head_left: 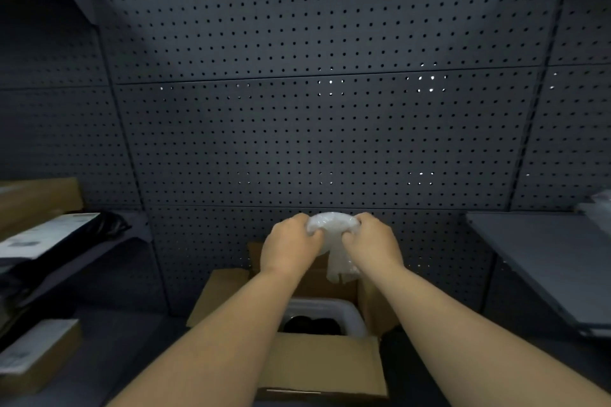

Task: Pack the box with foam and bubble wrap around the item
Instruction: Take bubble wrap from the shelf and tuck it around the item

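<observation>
Pegboard wall [330,125] at twelve, labelled cartons [36,360] at nine. Left hand [291,249] and right hand [372,246] both clamp bubble wrap [332,225] above the open cardboard box [325,363], its loose tail hanging toward six.

we see our left hand [291,246] and right hand [372,243] bare, no rings or gloves, with both forearms uncovered above the cardboard box [325,363].

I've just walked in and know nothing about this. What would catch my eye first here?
Probably the two bare hands, left hand and right hand, gripping a crumpled wad of clear white bubble wrap at centre. Just below sits an open brown cardboard box with white foam around something dark. Behind everything rises a dark grey pegboard wall.
</observation>
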### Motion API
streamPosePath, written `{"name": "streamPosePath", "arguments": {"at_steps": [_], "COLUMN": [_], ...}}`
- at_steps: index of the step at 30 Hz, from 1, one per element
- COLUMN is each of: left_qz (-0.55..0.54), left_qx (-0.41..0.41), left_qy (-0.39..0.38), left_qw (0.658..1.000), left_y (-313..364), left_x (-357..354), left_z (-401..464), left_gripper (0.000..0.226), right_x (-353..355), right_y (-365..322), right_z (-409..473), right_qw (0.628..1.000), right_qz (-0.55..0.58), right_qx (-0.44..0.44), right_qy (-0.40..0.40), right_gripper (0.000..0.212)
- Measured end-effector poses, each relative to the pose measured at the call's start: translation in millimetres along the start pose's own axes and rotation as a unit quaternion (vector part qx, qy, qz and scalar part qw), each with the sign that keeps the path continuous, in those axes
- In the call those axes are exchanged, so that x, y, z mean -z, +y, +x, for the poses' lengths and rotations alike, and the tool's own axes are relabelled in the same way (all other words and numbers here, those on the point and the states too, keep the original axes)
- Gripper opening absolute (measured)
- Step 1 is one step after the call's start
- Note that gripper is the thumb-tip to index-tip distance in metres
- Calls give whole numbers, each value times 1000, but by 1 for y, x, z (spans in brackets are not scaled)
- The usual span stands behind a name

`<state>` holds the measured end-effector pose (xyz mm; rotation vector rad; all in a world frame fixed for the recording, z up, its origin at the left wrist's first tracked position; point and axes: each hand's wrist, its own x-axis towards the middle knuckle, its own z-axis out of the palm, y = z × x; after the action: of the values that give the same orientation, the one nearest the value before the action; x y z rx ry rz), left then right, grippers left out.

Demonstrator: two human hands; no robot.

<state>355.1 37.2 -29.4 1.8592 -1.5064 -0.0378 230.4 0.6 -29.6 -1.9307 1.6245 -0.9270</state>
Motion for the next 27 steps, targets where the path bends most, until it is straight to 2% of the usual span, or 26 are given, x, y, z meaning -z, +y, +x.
{"name": "streamPosePath", "arguments": {"at_steps": [3, 5, 7, 8, 10, 12, 14, 17, 21, 23, 26, 27], "left_qz": [-45, -72, -143, -198, -332, -427, -474, -495, -517, -523, -526, -521], "left_qx": [57, 102, 142, 163, 213, 248, 253, 236, 200, 195, 200, 205], "left_qy": [-1, -25, -52, -66, -95, -107, -109, -123, -158, -180, -192, -188], "left_qw": [997, 992, 978, 964, 914, 863, 837, 827, 817, 810, 804, 807], "left_y": [0, 5, 10, 12, 14, 15, 15, 12, -3, -11, -24, -29], "left_x": [-9, -14, -19, -23, -29, -35, -37, -35, -35, -35, -34, -32], "left_z": [6, 7, 6, 4, -2, -9, -15, -22, -27, -28, -26, -25], "left_gripper": [25, 24, 19, 19, 22, 39, 43, 48, 52, 57, 58, 57], "right_x": [-8, -10, -8, -5, -2, -4, -13, -20, -27, -28, -28, -32], "right_y": [0, 1, 1, -1, -3, 1, 5, 10, 17, 19, 15, 14], "right_z": [-1, -4, -6, -6, -3, -2, -2, -7, -9, -5, 0, 4], "right_qw": [997, 989, 966, 954, 942, 940, 947, 951, 943, 941, 952, 960], "right_qz": [57, 123, 213, 240, 247, 245, 229, 240, 279, 284, 251, 224], "right_qx": [4, -30, -81, -109, -159, -180, -164, -119, -90, -82, -79, -78], "right_qy": [-41, -80, -126, -142, -161, -153, -154, -152, -158, -163, -158, -147], "right_gripper": [30, 36, 46, 51, 53, 55, 61, 68, 103, 96, 50, 42]}}
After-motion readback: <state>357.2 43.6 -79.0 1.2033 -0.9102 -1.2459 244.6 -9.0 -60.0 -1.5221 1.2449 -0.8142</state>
